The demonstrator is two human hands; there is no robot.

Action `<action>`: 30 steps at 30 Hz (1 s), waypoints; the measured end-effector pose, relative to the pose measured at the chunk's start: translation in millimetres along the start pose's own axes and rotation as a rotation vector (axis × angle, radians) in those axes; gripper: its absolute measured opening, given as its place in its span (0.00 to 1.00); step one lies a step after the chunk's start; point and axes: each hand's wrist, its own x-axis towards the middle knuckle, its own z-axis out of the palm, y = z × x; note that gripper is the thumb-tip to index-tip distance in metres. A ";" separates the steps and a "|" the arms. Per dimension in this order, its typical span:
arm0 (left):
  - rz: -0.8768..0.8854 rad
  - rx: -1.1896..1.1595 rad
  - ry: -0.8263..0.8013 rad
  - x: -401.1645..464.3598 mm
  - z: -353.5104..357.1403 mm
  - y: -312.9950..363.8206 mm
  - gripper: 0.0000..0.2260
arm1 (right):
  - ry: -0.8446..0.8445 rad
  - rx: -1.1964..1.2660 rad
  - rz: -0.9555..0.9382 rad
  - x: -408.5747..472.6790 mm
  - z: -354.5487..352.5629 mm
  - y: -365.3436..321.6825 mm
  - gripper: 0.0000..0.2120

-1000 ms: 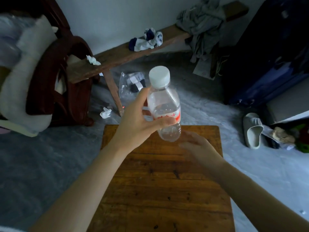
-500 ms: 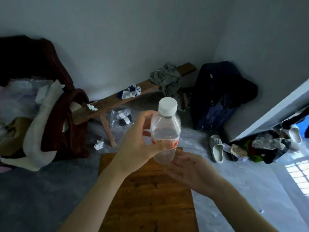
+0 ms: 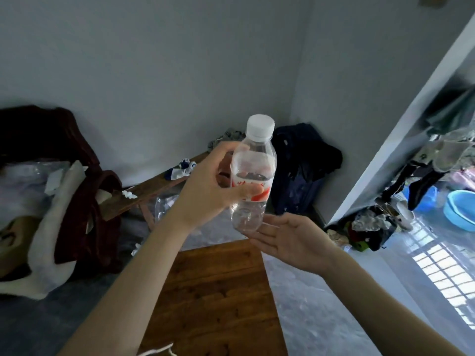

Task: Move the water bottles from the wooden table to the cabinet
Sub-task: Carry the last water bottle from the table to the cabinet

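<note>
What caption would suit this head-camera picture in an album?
Left hand lifts a capped water bottle above the wooden table; the open right hand waits below.

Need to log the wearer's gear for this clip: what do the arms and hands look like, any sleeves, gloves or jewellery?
Both forearms are bare as far as the view shows, with no sleeves in sight. The left hand and right hand wear no gloves, and no rings, watch or bracelets are visible. A thin white cord shows at the bottom edge beside the left forearm.

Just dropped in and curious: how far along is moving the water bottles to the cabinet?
Done: the wooden table shows no bottles. In hand: the left hand holds one water bottle upright in the air, the open right hand just beneath it. Left: placing it; no cabinet is clearly in view.
</note>
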 end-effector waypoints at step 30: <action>0.189 -0.165 -0.556 -71.5 5.9 42.1 0.28 | 0.325 0.257 -0.399 -109.8 72.1 153.0 0.25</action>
